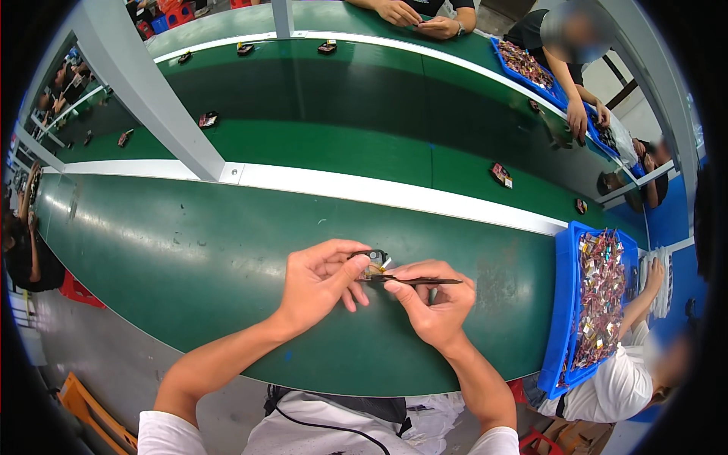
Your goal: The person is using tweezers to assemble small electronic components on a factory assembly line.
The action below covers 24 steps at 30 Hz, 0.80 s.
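Both hands meet over the green counter (189,250): left hand (318,282) pinches a small, light, likely fragile component (374,262) by its edges, right hand (434,303) clamps thin dark tweezers (425,281) pointing toward 3 o'clock.

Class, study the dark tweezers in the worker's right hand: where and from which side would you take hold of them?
Grip the tweezers at mid-length, where the right hand pinches them now, coming from above. They lie nearly level, one end at the small component in the left hand, the other end sticking out free to the right.
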Tool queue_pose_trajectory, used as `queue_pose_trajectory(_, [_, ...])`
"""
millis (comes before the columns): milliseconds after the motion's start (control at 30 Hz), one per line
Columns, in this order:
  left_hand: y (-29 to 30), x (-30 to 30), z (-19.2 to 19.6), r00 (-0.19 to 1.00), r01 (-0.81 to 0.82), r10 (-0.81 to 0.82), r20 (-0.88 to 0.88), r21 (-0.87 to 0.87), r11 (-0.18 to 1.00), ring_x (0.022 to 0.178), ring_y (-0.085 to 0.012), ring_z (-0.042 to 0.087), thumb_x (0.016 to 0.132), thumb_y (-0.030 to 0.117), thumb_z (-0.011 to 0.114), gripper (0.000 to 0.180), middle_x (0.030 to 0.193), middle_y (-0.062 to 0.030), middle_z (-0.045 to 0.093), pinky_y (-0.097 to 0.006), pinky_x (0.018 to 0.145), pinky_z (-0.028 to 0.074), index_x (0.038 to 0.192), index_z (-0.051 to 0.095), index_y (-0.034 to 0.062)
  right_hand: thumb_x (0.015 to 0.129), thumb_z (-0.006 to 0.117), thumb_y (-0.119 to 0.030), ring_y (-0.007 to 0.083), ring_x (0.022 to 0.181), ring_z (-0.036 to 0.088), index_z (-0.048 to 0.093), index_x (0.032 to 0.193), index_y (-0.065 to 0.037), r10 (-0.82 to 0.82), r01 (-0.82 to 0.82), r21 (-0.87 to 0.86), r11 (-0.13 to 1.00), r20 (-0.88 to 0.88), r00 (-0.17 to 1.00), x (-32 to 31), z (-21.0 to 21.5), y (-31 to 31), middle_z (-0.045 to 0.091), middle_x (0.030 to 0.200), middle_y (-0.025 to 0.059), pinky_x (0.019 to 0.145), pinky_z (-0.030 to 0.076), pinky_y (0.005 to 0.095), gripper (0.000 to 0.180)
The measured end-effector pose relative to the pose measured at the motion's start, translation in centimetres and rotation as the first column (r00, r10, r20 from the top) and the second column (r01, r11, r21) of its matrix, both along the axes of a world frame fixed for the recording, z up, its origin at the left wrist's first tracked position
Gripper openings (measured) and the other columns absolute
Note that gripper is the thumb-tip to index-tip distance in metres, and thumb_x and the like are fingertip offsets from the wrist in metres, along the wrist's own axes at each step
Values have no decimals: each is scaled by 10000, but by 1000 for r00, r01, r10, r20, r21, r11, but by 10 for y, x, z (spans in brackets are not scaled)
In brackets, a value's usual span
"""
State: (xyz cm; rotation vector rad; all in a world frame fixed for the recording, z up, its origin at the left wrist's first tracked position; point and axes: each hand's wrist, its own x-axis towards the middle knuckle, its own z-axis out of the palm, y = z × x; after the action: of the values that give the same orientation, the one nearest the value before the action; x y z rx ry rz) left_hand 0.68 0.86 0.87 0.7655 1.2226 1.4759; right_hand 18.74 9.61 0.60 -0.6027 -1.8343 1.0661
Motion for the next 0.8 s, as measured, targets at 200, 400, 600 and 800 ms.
queue_pose_trajectory(200, [1,-3,2,1000,-18,18,20,2,1000,619,-196,714,1019,76,636,222,901,-152,731,-270,482,546,1174,659,-81,783,852,19,0,447,415,752,895,-21,-32,31,-45,999,-18,999,0,0,3,786,885,85,418,301,190,155])
queue_pose_trajectory(400, [0,-4,0,1000,-9,9,13,5,1000,616,-191,711,1021,77,634,217,886,-143,726,-269,487,546,1168,660,-80,770,842,44,5,437,416,735,883,-16,55,-57,-15,998,-93,994,-1,-2,3,785,888,100,421,311,186,167])
queue_pose_trajectory(600, [1,-4,0,1000,-21,21,24,-3,1000,609,-187,708,1024,79,628,216,871,-137,720,-265,484,541,1166,659,-81,764,836,60,12,444,439,719,876,-6,22,-19,26,999,-108,994,-3,2,1,780,899,135,424,321,184,175])
queue_pose_trajectory(800, [1,-5,-2,999,-36,36,24,-11,999,606,-186,707,1027,90,627,219,857,-132,713,-263,480,539,1158,660,-82,765,837,60,16,452,456,722,881,-6,-3,-10,-74,997,-176,984,-5,-1,-1,777,898,136,428,324,184,177])
